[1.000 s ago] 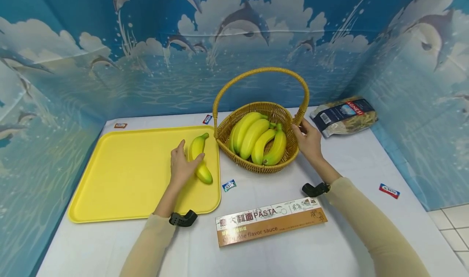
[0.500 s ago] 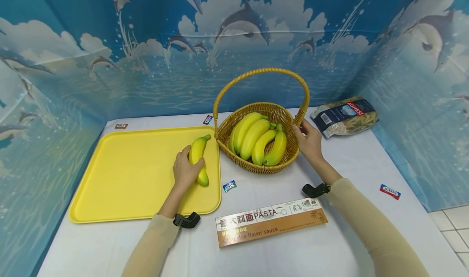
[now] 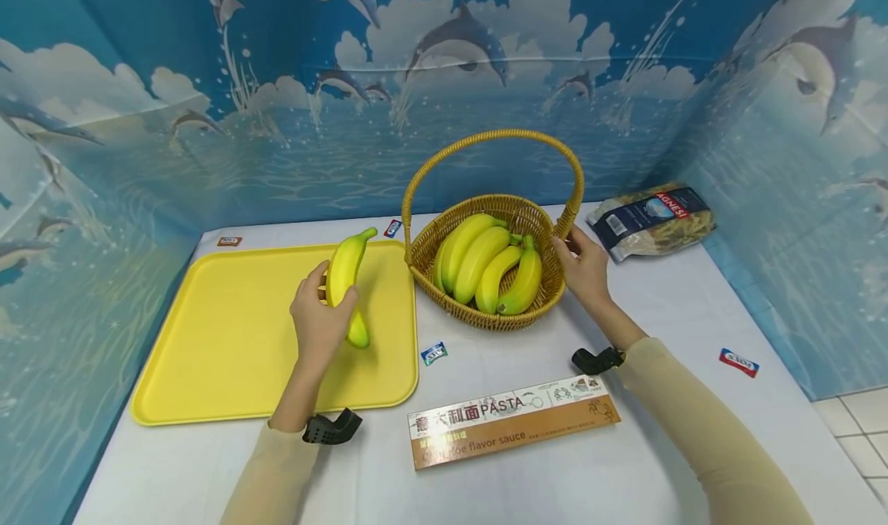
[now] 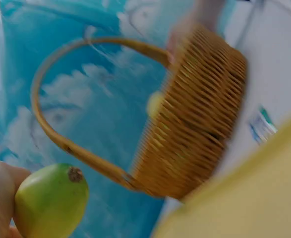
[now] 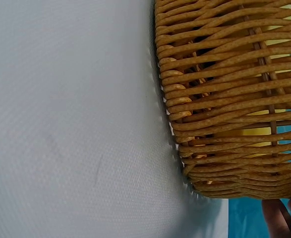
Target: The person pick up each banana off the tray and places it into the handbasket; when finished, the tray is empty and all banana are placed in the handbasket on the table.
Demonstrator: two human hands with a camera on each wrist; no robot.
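Observation:
In the head view my left hand (image 3: 321,315) grips a yellow banana (image 3: 344,274) with a greenish lower end, held above the yellow tray (image 3: 222,324). The left wrist view shows that banana's dark-tipped green end (image 4: 51,201) close up beside the thumb. A wicker basket (image 3: 496,321) with a tall arched handle stands right of the tray, and several bananas (image 3: 479,263) lie inside. At the basket's right rim, where the handle joins, my right hand (image 3: 586,269) pinches the edge. Only a few of its fingertips (image 5: 276,218) show in the right wrist view, below the weave.
A long pasta box (image 3: 513,421) lies in front of the basket. Behind the right hand is a bag of pasta (image 3: 652,218). Small wrapped candies lie about, including a green-blue one (image 3: 434,353) and a red one (image 3: 738,362). A dolphin-print curtain (image 3: 458,93) backs the table.
My left hand closed round the banana on the tray, then lifted it and moved it left. The right hand stays at the basket rim.

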